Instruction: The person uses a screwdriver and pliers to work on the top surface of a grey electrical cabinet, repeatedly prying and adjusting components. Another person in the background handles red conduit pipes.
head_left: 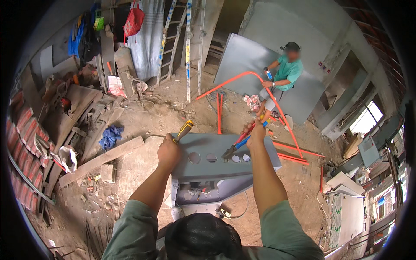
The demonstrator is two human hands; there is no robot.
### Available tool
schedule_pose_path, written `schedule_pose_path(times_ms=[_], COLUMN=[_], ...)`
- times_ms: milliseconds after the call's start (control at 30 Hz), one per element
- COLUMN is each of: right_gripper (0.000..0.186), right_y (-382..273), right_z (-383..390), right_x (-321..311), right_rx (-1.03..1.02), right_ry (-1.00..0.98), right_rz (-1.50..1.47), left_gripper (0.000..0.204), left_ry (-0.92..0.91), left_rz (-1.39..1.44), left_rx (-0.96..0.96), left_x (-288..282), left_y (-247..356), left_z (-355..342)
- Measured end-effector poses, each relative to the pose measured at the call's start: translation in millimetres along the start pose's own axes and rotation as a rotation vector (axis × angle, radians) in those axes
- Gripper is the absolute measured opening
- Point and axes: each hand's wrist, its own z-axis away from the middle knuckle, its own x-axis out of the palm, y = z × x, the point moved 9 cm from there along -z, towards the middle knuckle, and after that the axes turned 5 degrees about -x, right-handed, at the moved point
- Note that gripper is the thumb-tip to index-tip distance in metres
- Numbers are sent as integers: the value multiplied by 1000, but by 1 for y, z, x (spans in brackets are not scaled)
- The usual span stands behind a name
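In front of me stands a grey metal box (203,171) with a row of several round holes in its top. My left hand (168,149) is closed at its far left corner, around the lower part of a screwdriver (185,129) whose yellow-and-black handle points up and away. With closed fingers, my right hand (256,133) grips pliers (241,144) with one blue and one red handle. Their dark jaws are angled down to the box top, among the holes; whether they pinch the metal cannot be made out. Small loose pieces lie inside the box's open near side.
Orange pipes (286,117) are bent and laid beyond the box, near a person (289,69) in a green shirt. Ladders (188,52) lean at the back. A timber plank (102,161), a blue plastic bag (111,136) and rubble lie leftward; stacked red bricks (26,134) stand farther left.
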Motion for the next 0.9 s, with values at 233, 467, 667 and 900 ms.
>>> schedule_pose_path(times_ms=[233, 467, 667, 900], right_gripper=[35, 18, 29, 35], right_y=[-11, 9, -40, -77], right_z=[18, 287, 101, 175], right_x=[32, 110, -66, -222], right_rx=[-214, -1029, -359, -442], right_ry=[-203, -1502, 113, 425], right_rz=[189, 801, -215, -365], left_gripper=[23, 27, 29, 31], left_ry=[-20, -41, -40, -55], left_rz=[11, -25, -9, 53], left_rx=[-11, -20, -25, -19], left_x=[0, -6, -7, -11], left_y=[3, 3, 1, 0], left_z=[-3, 2, 0, -5])
